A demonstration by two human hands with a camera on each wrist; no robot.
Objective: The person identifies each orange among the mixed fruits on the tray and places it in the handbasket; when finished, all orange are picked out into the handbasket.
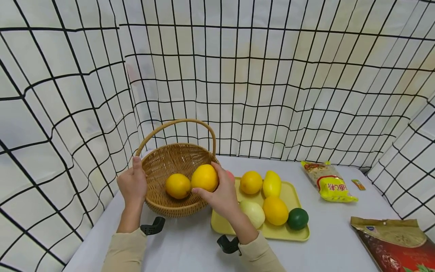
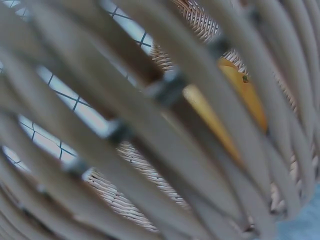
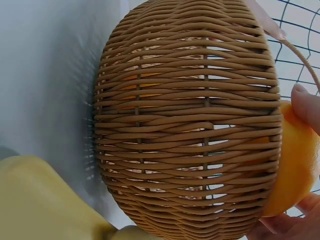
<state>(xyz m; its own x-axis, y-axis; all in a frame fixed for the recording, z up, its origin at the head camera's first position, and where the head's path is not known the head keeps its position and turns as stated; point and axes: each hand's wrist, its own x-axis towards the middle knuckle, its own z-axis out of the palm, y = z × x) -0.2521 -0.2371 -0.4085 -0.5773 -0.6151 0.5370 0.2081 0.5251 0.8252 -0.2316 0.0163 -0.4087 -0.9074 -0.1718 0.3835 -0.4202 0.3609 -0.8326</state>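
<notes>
A wicker basket (image 1: 163,209) with an arched handle tips toward me. My left hand (image 1: 133,185) grips its left rim near the handle's foot, thumb up. One orange (image 1: 178,186) lies inside the basket. My right hand (image 1: 222,190) holds another orange (image 1: 205,178) at the basket's right rim, thumb below it and fingers on its far right side. In the right wrist view, that orange (image 3: 294,165) sits at the woven edge, partly behind the wall. Close wicker strands (image 2: 150,120) fill the left wrist view, with a yellow-orange fruit (image 2: 245,90) showing between them.
Right of the basket, a yellow tray (image 1: 285,235) bears an orange (image 1: 251,182), a mango-like yellow fruit (image 1: 272,184), a pale round fruit (image 1: 252,214), and a dark green fruit (image 1: 298,218). Farther right lie a yellow food bag (image 1: 334,185) and a red-brown packet (image 1: 401,241). Black wire mesh surrounds the table.
</notes>
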